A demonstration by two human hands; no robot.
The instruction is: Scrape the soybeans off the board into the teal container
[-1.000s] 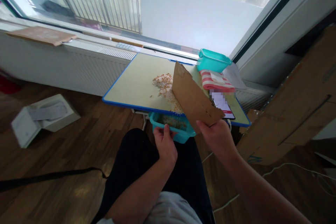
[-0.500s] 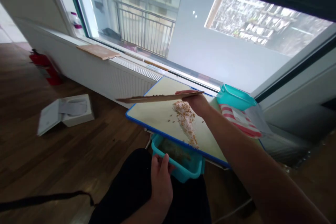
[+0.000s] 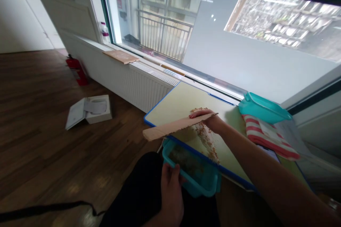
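My right hand [image 3: 206, 118] is closed on the right end of a flat piece of cardboard [image 3: 170, 127], held above the cutting board [image 3: 177, 103] with blue edging. Under and beside it lies a strip of white grains mixed with orange-brown bits [image 3: 206, 138], running down to the board's near edge. My left hand [image 3: 172, 182] grips the near rim of a turquoise plastic basin [image 3: 195, 184], its thumb over the rim. The basin sits at my lap, below the board's edge. Some murky, pale material [image 3: 186, 159] shows inside it.
A second turquoise basin [image 3: 263, 108] and a red-and-white striped cloth [image 3: 266, 134] are at the board's right. Along the window runs a radiator [image 3: 149, 90] with a wooden board [image 3: 121, 56] above. An open white box [image 3: 99, 113] and a red fire extinguisher [image 3: 77, 71] stand on the floor.
My right hand has lowered the cardboard toward me, and its left end now tilts down past the board's near edge. My left hand keeps hold of the basin. The camera view has turned left.
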